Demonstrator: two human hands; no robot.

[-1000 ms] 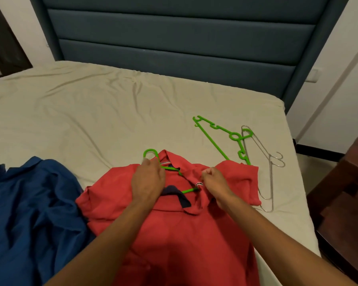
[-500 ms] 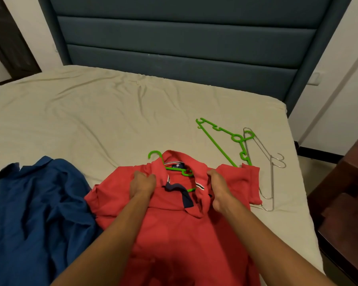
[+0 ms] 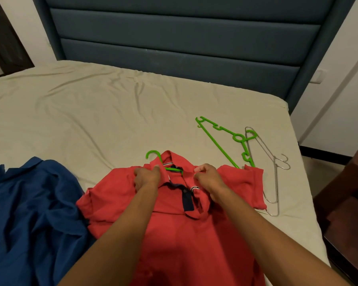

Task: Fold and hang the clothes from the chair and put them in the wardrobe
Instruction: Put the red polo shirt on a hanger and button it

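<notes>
Head camera, looking down at a bed with a beige sheet: a red polo shirt lies face up near the foot edge, a green hanger threaded through its neck so that only the hook and a short length of the bar show above the collar. Compared with half a second earlier, both hands have moved up from the shoulder seams to the collar itself, and the collar now sits more squarely around the hanger; a second ago the left hand covered the hanger's neck and the navy placket lay twisted, whereas it now runs straight down the chest. The left hand pinches the left side of the collar, fingers curled tight with the thumb on top, just beside the hook. The right hand grips the right side of the collar in a closed fist, knuckles up. Neither hand touches the hanger's hook. A crumpled blue garment lies on the sheet to the left, its edge touching the red shirt's sleeve. To the right, a second green hanger lies flat on the sheet, its lower end tucked under the red shirt's right sleeve, and wire hangers lie overlapping it. A dark padded headboard stands behind the bed.
</notes>
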